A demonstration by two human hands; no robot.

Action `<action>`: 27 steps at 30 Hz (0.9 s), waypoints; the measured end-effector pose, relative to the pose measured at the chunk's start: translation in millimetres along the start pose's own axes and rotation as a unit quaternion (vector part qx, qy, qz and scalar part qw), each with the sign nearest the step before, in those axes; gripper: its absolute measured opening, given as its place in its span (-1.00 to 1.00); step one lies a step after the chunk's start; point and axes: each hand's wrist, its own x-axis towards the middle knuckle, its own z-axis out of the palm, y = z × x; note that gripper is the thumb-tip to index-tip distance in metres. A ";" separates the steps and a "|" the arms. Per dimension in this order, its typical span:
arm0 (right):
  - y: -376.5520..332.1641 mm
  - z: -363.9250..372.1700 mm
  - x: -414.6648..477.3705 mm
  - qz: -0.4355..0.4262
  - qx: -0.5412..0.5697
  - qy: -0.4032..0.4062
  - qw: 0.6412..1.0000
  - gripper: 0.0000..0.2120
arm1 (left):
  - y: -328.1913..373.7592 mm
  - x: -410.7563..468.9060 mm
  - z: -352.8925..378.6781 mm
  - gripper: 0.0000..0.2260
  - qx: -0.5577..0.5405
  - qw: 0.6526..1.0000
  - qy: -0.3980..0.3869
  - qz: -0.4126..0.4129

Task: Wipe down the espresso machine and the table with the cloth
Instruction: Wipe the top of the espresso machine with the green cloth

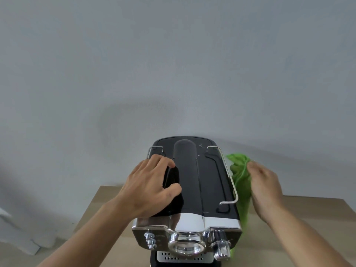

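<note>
Cloth on right flank of espresso machine [202, 180]
The right hand [265, 191] is pressing the green cloth [240, 176] against the machine's right side, fingers straight and together; the left hand [152, 185] is gripping its top, fingers curled; machine is standing on the wooden table [107, 218]

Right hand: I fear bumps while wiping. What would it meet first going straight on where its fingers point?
The right hand would first push into the green cloth bunched at its fingertips; beyond it probably the wall, depth unclear.
</note>
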 end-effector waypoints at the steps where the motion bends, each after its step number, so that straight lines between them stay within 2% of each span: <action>1: -11.3 -1.9 2.3 -0.019 0.005 0.012 1.000 -0.66 | -0.3 -0.1 0.1 -0.38 -0.002 1.000 0.001 0.001; 3: -37.4 -1.0 0.0 -0.107 -0.024 -0.011 0.994 -0.61 | 0.4 -0.6 -0.2 -0.37 -0.004 1.000 -0.001 0.002; 6: -73.9 21.3 -11.3 -0.235 -0.186 -0.069 0.952 -0.76 | 0.8 -1.3 -0.8 -0.34 -0.007 1.000 0.001 0.004; 8: -78.0 42.1 -12.8 -0.267 -0.351 -0.142 0.886 -0.73 | 0.6 -1.9 -1.5 -0.33 -0.004 1.000 0.002 0.005; 11: -76.3 58.4 -26.8 -0.251 -0.572 -0.213 0.751 -0.73 | 0.4 -1.7 -0.3 -0.32 0.001 1.000 0.003 0.008; 13: -80.5 59.4 -41.5 -0.223 -0.613 -0.256 0.714 -0.70 | -0.7 -1.2 1.1 -0.32 -0.001 1.000 0.005 0.009; 15: -81.4 60.7 -49.3 -0.199 -0.614 -0.292 0.706 -0.61 | -1.6 -1.1 2.5 -0.32 -0.003 1.000 0.004 0.011; 19: -81.0 70.6 -37.6 -0.136 -0.589 -0.316 0.731 -0.47 | -3.5 -0.8 3.3 -0.30 -0.009 1.000 0.006 0.011; 24: -79.6 59.6 -40.0 -0.134 -0.560 -0.344 0.741 -0.55 | -2.8 -2.1 3.5 -0.36 -0.010 1.000 -0.001 0.009; 27: -87.2 63.0 -28.8 -0.160 -0.582 -0.347 0.718 -0.56 | -2.0 -1.3 0.9 -0.39 -0.008 1.000 -0.006 0.007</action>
